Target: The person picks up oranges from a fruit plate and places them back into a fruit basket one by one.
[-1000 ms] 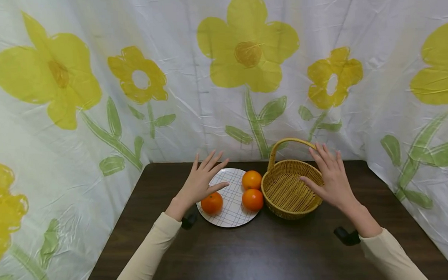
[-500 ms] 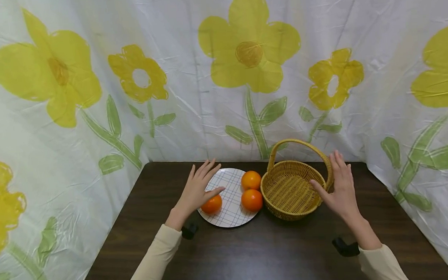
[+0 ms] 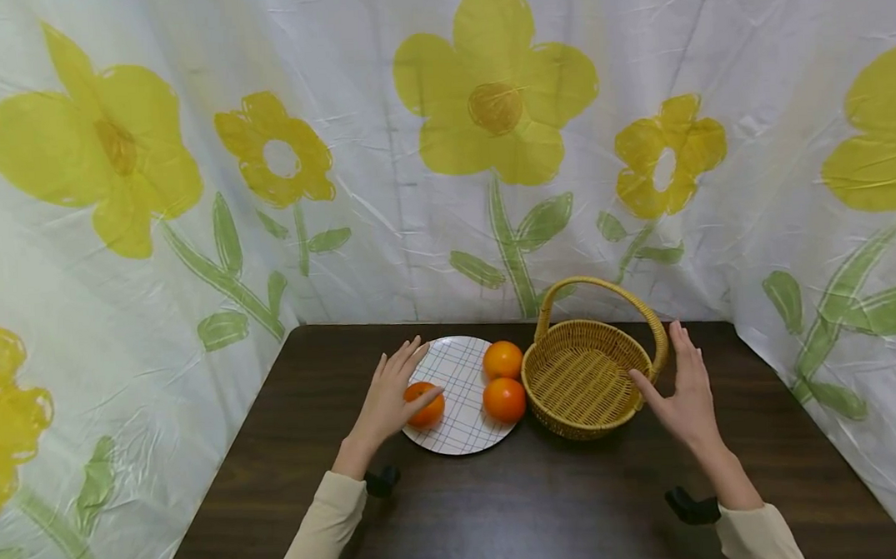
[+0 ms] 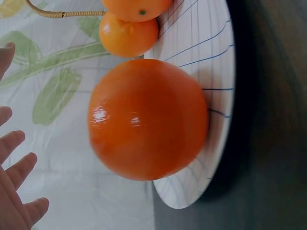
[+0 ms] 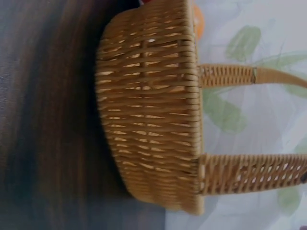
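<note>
My left hand hovers with fingers spread at the left side of a white plate with a blue grid. Its thumb overlaps the nearest orange in the head view; that fruit fills the middle of the left wrist view, with the fingers apart from it. Two more oranges, a rear one and a front one, sit at the plate's right edge. Right of the plate stands an empty wicker basket with an upright handle. My right hand is held beside the basket's right side, fingers extended, holding nothing.
Everything stands on a dark wood table, towards its far edge. A white curtain with yellow flowers hangs behind and at both sides. The basket stands close against the plate. Each wrist carries a black camera.
My right hand has moved right, from over the basket to beside it. My left hand has drawn back slightly left and down from over the plate. Plate, oranges and basket stay in place.
</note>
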Demonstrator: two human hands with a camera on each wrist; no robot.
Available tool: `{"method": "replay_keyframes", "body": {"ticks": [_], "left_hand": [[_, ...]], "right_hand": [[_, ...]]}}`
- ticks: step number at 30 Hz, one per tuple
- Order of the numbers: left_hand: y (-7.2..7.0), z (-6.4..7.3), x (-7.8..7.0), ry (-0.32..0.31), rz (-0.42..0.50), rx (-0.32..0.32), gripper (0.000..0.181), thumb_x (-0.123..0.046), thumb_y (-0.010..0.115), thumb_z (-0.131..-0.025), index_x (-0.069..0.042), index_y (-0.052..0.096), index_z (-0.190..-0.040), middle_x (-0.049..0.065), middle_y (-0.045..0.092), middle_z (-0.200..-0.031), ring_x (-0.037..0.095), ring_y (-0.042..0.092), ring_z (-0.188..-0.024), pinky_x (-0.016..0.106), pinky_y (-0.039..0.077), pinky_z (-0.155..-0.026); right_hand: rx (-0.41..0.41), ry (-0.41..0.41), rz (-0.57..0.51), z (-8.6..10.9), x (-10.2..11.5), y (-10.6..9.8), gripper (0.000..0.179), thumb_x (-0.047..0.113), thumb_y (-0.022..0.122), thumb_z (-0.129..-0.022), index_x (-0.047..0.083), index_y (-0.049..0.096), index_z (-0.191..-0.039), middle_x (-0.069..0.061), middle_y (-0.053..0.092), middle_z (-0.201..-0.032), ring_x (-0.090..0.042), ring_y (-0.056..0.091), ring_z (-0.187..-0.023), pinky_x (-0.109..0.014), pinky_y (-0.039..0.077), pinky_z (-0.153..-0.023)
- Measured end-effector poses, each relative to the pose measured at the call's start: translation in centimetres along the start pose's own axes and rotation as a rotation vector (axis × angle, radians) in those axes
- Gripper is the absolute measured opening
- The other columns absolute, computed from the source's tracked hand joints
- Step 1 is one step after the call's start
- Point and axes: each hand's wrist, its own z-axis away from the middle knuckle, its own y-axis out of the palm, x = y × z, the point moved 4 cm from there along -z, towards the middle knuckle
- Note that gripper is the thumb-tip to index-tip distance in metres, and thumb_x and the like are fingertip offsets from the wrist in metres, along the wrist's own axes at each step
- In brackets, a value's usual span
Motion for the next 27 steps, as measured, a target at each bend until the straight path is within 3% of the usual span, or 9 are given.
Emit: {"method": "replay_keyframes", "body": {"ticks": [8,14,23,27], "left_hand": [[0.9,1.2,0.9,-0.059,0.064,0.002,0.074,-0.048,0.063,-0.084,-0.02,0.033,-0.145,0.001,0.028,-0.151,0.023,0.023,-0.14,0.055,0.014,-0.111],[1.5,2.1,1.5,-0.106,0.075,0.012,0.077,-0.047,0.067,-0.081,-0.016,0.035,-0.144,0.007,0.034,-0.148,0.027,0.029,-0.137,0.057,0.017,-0.109],[2.7,3.1,2.5,-0.167,0.136,0.018,0.083,-0.053,0.069,-0.076,-0.016,0.036,-0.144,0.009,0.036,-0.147,0.03,0.034,-0.133,0.056,0.021,-0.108],[3.0,3.4,2.8,-0.192,0.163,0.021,0.086,-0.056,0.069,-0.075,-0.017,0.036,-0.144,0.008,0.036,-0.147,0.031,0.036,-0.132,0.057,0.028,-0.105]], "right_hand": [[0.043,0.127,-0.043,1.3,-1.2,0.4,0.089,0.019,0.072,-0.08,0.024,0.017,-0.15,-0.011,0.022,-0.152,-0.032,0.017,-0.14,-0.062,0.017,-0.105],[0.111,0.23,-0.054,2.2,-2.0,1.0,0.089,0.022,0.069,-0.083,0.031,0.01,-0.149,-0.013,0.018,-0.153,-0.04,0.018,-0.137,-0.068,0.019,-0.098],[0.158,0.304,-0.025,3.3,-2.9,1.7,0.088,0.03,0.067,-0.084,0.025,0.008,-0.15,-0.02,0.017,-0.152,-0.047,0.019,-0.134,-0.07,0.021,-0.095],[0.178,0.321,-0.021,3.6,-3.3,1.9,0.088,0.031,0.066,-0.085,0.024,0.007,-0.15,-0.022,0.016,-0.151,-0.047,0.018,-0.134,-0.07,0.02,-0.096]]}}
